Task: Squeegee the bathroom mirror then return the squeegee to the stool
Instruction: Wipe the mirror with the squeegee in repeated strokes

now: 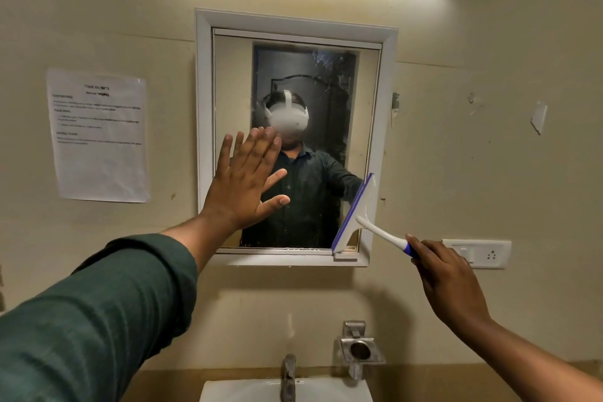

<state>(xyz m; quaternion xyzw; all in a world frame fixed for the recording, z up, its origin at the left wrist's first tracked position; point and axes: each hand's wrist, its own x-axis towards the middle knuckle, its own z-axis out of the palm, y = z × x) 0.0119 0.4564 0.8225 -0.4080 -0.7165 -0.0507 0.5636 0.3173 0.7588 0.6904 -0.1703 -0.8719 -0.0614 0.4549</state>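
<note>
A white-framed bathroom mirror hangs on the beige wall ahead. My left hand is flat against its lower left glass, fingers spread, holding nothing. My right hand grips the blue end of a white squeegee handle. The squeegee's blue-edged blade stands nearly upright along the mirror's lower right edge, its bottom end at the frame's corner. The glass looks smeared near the top. The stool is out of view.
A white sink with a metal tap sits below the mirror. A metal soap holder is mounted at the right of the tap. A switch and socket plate lies right of the mirror, a paper notice on the left.
</note>
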